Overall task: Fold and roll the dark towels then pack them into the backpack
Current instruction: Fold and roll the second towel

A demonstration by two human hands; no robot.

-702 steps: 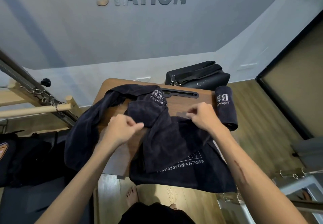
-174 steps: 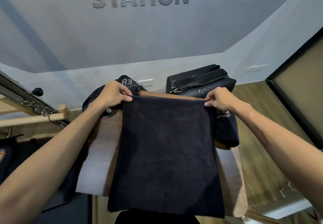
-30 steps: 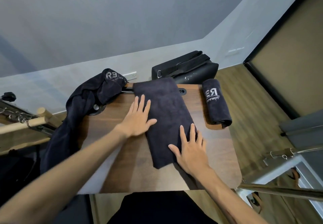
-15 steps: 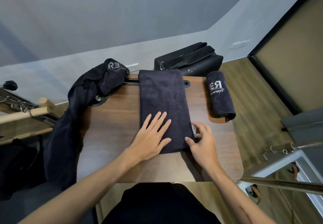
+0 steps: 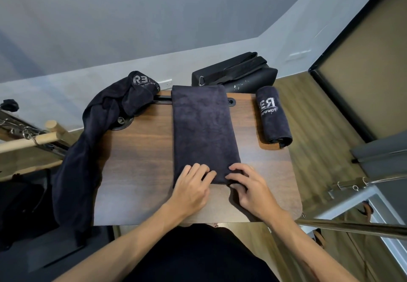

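Note:
A dark towel (image 5: 201, 127), folded into a long strip, lies along the middle of the wooden table (image 5: 136, 171). My left hand (image 5: 191, 188) and my right hand (image 5: 248, 187) sit side by side at its near end, with their fingers curled over that edge. A rolled dark towel (image 5: 273, 116) with white lettering lies at the table's right side. An unfolded dark towel (image 5: 92, 140) is heaped at the far left corner and hangs over the left edge. The black backpack (image 5: 235, 72) lies on the floor just beyond the table.
A wooden bar with metal chains (image 5: 28, 138) juts in at the left. Metal frame parts (image 5: 356, 196) stand close on the right, with a steel tube (image 5: 352, 226) near the table's front right corner. A grey wall rises behind the backpack.
Both hands slid from flat on the strip down to its near end. Their fingers now curl over that edge.

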